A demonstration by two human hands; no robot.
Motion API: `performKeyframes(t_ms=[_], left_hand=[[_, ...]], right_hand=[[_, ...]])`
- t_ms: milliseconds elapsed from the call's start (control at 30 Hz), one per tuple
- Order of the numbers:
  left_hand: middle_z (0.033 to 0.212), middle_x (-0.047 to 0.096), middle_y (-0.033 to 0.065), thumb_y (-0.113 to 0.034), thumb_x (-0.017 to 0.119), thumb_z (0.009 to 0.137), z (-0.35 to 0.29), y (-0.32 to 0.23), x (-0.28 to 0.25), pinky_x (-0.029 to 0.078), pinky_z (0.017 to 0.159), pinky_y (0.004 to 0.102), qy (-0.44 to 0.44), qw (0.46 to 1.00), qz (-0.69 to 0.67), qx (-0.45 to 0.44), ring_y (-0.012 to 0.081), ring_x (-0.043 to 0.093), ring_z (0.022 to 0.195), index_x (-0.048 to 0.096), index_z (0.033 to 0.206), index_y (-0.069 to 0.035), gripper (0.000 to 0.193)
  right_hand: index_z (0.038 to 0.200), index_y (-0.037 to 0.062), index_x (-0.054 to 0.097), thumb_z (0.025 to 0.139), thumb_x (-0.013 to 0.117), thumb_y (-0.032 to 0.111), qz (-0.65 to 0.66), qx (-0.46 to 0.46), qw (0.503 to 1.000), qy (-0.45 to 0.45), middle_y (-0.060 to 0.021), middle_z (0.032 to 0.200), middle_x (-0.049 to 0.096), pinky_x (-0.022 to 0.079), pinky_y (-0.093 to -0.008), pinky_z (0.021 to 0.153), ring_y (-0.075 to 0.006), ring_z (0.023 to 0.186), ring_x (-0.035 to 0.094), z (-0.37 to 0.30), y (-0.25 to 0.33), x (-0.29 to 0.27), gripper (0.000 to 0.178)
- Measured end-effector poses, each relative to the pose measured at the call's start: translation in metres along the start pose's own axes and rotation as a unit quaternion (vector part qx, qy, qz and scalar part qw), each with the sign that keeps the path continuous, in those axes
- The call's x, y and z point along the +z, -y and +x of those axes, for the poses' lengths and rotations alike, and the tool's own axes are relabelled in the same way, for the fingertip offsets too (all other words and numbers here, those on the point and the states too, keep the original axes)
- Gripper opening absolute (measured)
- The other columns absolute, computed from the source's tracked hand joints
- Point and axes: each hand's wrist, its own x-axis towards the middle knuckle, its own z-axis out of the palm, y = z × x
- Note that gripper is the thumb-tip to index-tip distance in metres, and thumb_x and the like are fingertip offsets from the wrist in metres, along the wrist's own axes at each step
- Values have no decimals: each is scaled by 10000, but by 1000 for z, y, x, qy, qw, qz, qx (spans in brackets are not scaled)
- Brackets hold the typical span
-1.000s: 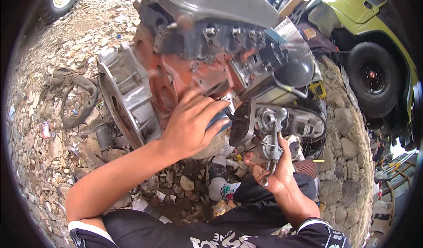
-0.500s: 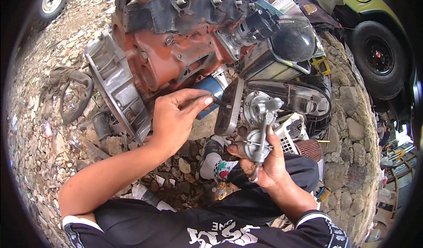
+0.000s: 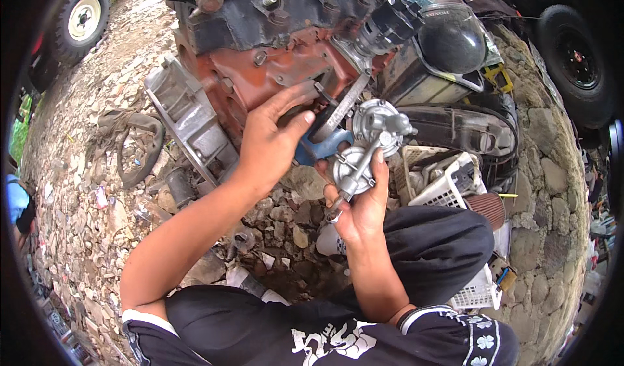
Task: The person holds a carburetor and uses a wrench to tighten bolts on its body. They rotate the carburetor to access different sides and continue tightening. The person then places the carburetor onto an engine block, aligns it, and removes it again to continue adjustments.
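Observation:
My right hand (image 3: 364, 203) is closed around a silver mechanical fuel pump (image 3: 354, 171), its rounded housings and outlet pipe facing up. The pump's flat mounting flange (image 3: 339, 109) is tilted beside the orange-red engine block (image 3: 240, 77), close to an opening in the block's side. A dark lever juts from the flange toward the block. My left hand (image 3: 276, 135) is open, its fingers stretched to the block near that lever and the thumb apart. Whether the fingertips touch the lever, I cannot tell. Partly hidden below the flange is a blue oil filter (image 3: 325, 146).
A black distributor (image 3: 383, 28) rises from the engine. A grey bell housing (image 3: 185, 113) stands at its left. To the right are a black helmet (image 3: 452, 38), a white plastic basket (image 3: 448, 184) and a stone wall (image 3: 546, 171). Loose rubble (image 3: 84, 223) covers the ground.
My right hand has brought the fuel pump left and up, nearer the block. The left hand's pinch on the lever has loosened, its fingers now stretched toward the block. The view has shifted.

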Motion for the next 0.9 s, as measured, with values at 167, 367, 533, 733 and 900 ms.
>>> performKeyframes(t_ms=[167, 367, 533, 733, 900], left_hand=[[1316, 644, 148, 67, 591, 885, -3, 0, -4, 494, 998, 371, 67, 984, 100, 128, 245, 645, 1113, 608, 1340, -21, 464], [1238, 666, 180, 11, 681, 818, -7, -16, 4, 489, 1000, 407, 142, 923, 248, 257, 350, 623, 1146, 671, 1261, -14, 444], [1265, 648, 145, -253, 854, 737, -6, -29, 26, 469, 1016, 449, 171, 870, 316, 337, 359, 580, 1170, 649, 1292, 4, 645], [1426, 545, 198, -547, 933, 549, -28, -33, 47, 387, 1090, 488, 172, 851, 390, 307, 379, 490, 1305, 517, 1376, 90, 1124], [1304, 614, 182, -396, 835, 675, -33, -31, 42, 478, 997, 452, 141, 809, 430, 374, 374, 564, 1181, 583, 1324, 84, 845]], right_hand=[[1304, 162, 576, 931, 552, 676, 146, 51, 984, 85, -101, 1148, 585, 334, -180, 393, -202, 760, 499, 4, -7, -37, 636], [1532, 95, 353, 829, 699, 660, 367, 163, 875, 270, -205, 1304, 510, 432, -269, 501, -299, 898, 529, 14, -4, -58, 966], [1554, 111, 321, 845, 674, 655, 299, 71, 923, 232, -190, 1399, 448, 406, -353, 697, -323, 1060, 480, 14, -9, -54, 961], [1580, 130, 281, 863, 645, 648, 253, 26, 942, 219, -172, 1514, 373, 376, -455, 932, -352, 1255, 421, 5, 5, -53, 957], [1602, 146, 248, 878, 621, 643, 255, 7, 937, 238, -157, 1609, 311, 350, -539, 1129, -375, 1418, 372, 5, 14, -51, 954]])
